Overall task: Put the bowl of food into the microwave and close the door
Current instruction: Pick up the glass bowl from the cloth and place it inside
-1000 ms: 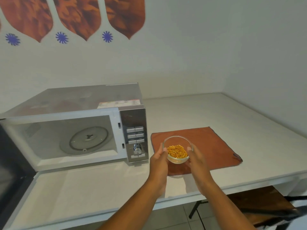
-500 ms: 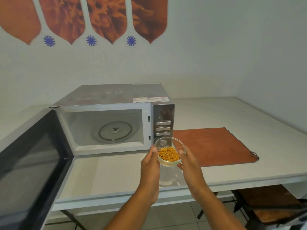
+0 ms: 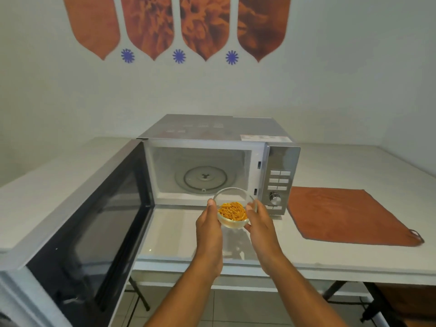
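Note:
A clear glass bowl [image 3: 232, 220] of orange pasta hangs in the air just in front of the microwave's opening, at its lower right corner. My left hand [image 3: 208, 224] grips its left side and my right hand [image 3: 258, 223] its right side. The silver microwave [image 3: 212, 128] stands on the white table with its cavity open and a glass turntable [image 3: 204, 178] inside. Its dark-glass door [image 3: 94, 223] swings far out to the left, toward me.
An orange-brown cloth [image 3: 349, 215] lies flat on the white table [image 3: 354, 161] to the right of the microwave. The control panel [image 3: 279, 182] with buttons and a knob sits right of the cavity. Walls close in behind and at right. A brown stool [image 3: 405, 300] stands under the table.
Both hands have carried the bowl off the cloth and leftward to the front of the microwave opening. The view has swung left, so the open door now fills the lower left.

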Available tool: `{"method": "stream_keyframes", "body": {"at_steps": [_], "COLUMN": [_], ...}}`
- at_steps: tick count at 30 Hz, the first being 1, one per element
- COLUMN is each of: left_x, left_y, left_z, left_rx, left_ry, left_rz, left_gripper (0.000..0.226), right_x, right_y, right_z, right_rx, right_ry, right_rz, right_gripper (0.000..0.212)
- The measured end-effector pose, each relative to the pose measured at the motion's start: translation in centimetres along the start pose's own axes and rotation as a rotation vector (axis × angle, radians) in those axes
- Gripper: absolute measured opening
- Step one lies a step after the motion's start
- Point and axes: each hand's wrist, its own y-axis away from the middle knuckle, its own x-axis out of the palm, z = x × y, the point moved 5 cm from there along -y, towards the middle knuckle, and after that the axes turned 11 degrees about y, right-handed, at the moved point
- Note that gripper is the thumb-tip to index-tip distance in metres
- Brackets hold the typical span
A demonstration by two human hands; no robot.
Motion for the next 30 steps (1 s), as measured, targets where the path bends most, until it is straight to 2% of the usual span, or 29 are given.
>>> {"method": "stream_keyframes", "body": {"at_steps": [7,12,22,30], "left_x": [-0.5,-0.5,-0.2,-0.2], "left_y": [-5.1,-9.9,-19.6,-25.4], "left_z": [-1.9,-3.1,-4.4,-4.6], "left_rx": [-0.009,0.020,0.044,0.070], "left_ry": [0.084,0.125,0.106,0.100], "left_rz": [-0.076,-0.145,-0.128,-0.068], "left_gripper": [0.061,0.059,0.066,0.070], "right_x": [3.2,5.5,9.2,11.5], "right_y": [-4.6,-9.6,-20.3,-27.0], "right_z": [1.3,2.2,1.6,0.9], "right_rx": [0.014,0.017,0.053,0.087], "right_ry": [0.020,0.069,0.111,0.198], "right_rz": [0.056,0.087,0.096,0.092], "right_gripper": [0.041,0.057,0.045,0.056]}}
